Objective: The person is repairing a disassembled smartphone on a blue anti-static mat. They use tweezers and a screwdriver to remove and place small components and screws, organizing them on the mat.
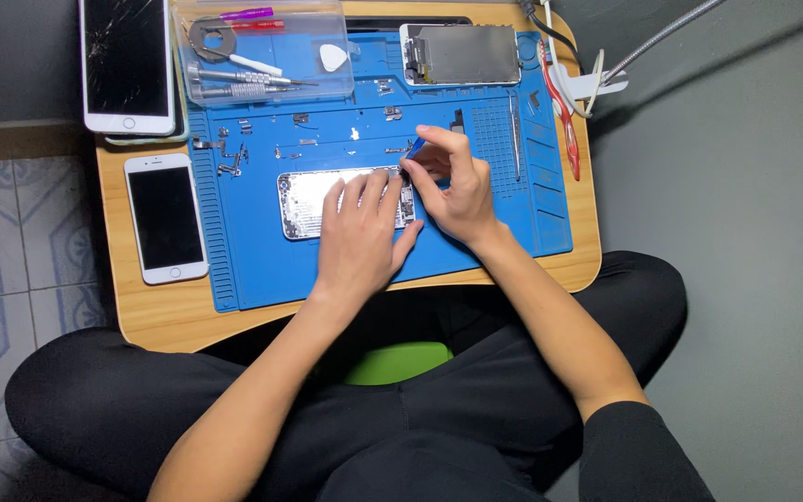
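Seen from the head camera, a person sits cross-legged behind a low wooden surface (160, 321) with rounded corners, most of it covered by a blue silicone work mat (513, 232). In the middle of the mat lies an opened silver phone housing (304, 200), its bare inside facing up. The left hand (360, 237) lies flat on the right part of this housing, fingers spread and pressing down, its grip holding nothing. The right hand (453, 186) sits just beside it at the housing's right end, its grip pinched shut on a small blue-tipped tool (414, 147) whose point meets the housing's upper right corner.

Tiny screws and metal brackets (234, 153) are scattered over the mat's upper left. A detached screen panel (462, 54) rests face down at the mat's top edge, and red-handled cutters (564, 112) lie at the right rim. A clear plastic tray (262, 56) holds screwdrivers and picks. On the left lie a white phone with a dark screen (166, 218) and a white phone with cracked glass (125, 63).
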